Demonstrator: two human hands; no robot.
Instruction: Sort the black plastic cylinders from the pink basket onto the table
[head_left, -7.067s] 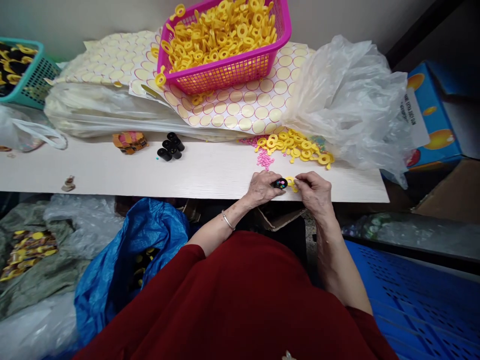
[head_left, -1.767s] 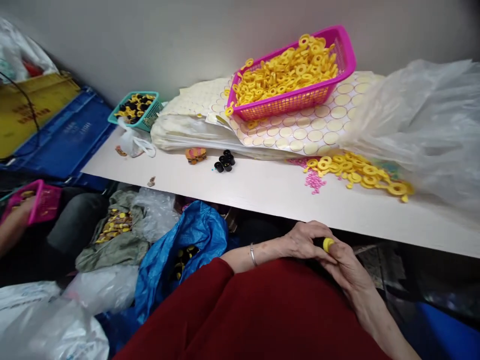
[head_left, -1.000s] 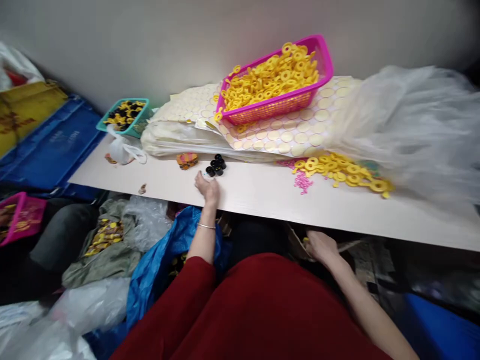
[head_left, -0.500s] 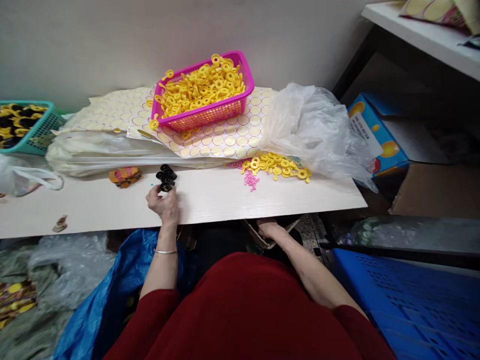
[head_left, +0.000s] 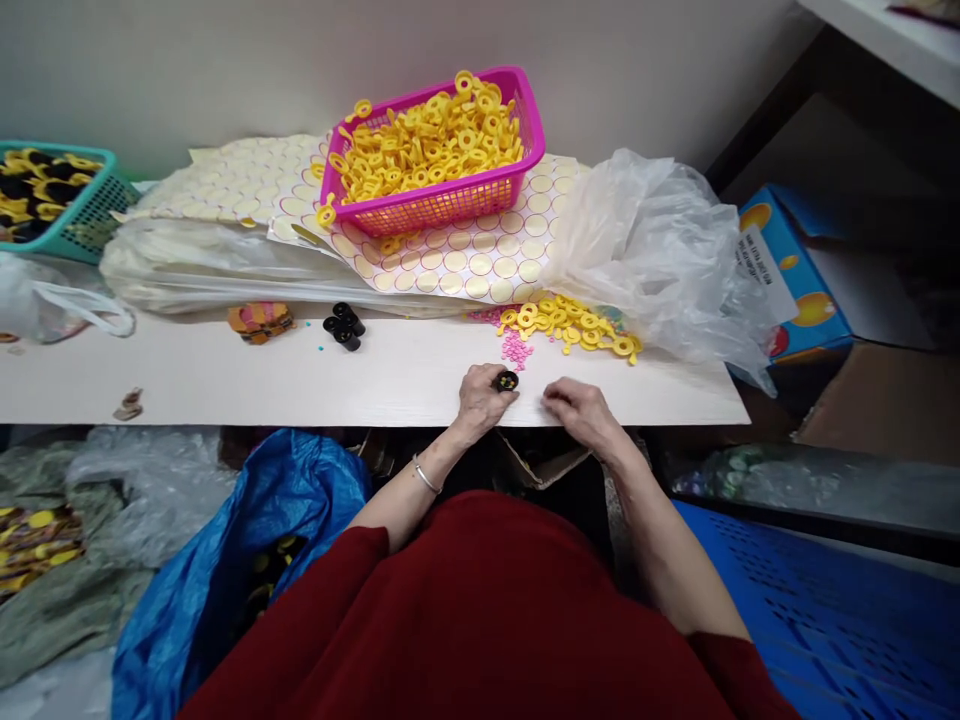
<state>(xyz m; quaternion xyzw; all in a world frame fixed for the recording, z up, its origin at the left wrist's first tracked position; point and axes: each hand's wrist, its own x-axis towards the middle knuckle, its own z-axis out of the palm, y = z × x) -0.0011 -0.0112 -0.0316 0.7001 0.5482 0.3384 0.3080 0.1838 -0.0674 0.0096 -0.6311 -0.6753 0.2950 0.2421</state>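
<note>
head view: your left hand [head_left: 482,402] holding 1 black cup [head_left: 507,381], filled with coloured bits [head_left: 508,380], top uncovered. your right hand [head_left: 581,408], fingers bunched, near the cup; contents, cannot tell. remaining: loose black cups [head_left: 346,336], left of your hands; loose yellow rings [head_left: 590,334], beyond your right.

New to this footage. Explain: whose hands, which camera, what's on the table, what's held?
No robot here: these are a person's two bare hands, filmed by one head-worn camera looking forward and down. The left hand holds a black tube with small coloured bits in its open end. The right hand is beside it, fingers curled; whether it holds anything, I can't tell. On the white table lie pink bits, yellow ring pieces and more black tubes. Behind, a pink basket is heaped with yellow pieces.
</note>
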